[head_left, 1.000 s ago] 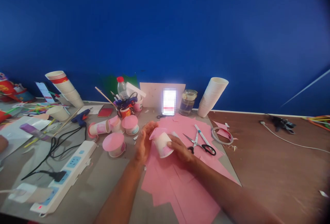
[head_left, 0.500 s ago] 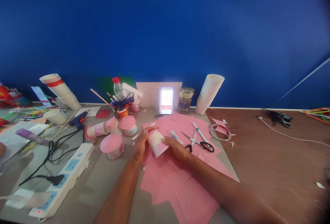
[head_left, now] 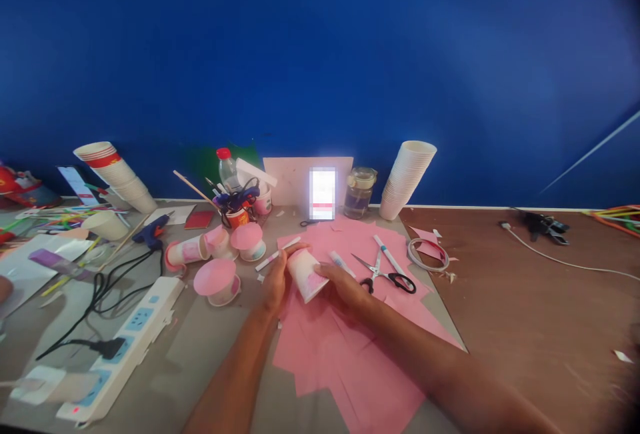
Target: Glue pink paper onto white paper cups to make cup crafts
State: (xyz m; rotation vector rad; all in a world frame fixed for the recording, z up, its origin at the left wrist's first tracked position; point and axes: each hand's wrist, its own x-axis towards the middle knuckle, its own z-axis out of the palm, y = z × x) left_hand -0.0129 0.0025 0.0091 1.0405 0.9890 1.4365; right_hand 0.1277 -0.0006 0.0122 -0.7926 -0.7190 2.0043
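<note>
A white paper cup (head_left: 306,275) with pink patches is held tilted between both hands, above sheets of pink paper (head_left: 345,361). My left hand (head_left: 278,281) is wrapped round the cup's left side. From the right, my right hand (head_left: 345,289) grips it with the thumb on the wall; the other fingers are partly hidden behind it. Black-handled scissors (head_left: 381,277) lie spread on the paper, right of my right hand. Near them are a white marker (head_left: 390,255) and a small tube (head_left: 342,263). A white stick-like pen (head_left: 278,254) lies beyond my left hand.
Pink-topped cups (head_left: 216,279) stand on the left. Further left are a power strip (head_left: 125,354), a blue glue gun (head_left: 153,231) and black cables. Along the wall stand a bright phone (head_left: 323,194), a jar (head_left: 360,193) and a cup stack (head_left: 407,181). A person's hand (head_left: 4,289) shows at the left edge.
Both hands still hold the cup, which has shifted and turned very slightly. The rest of the table looks the same.
</note>
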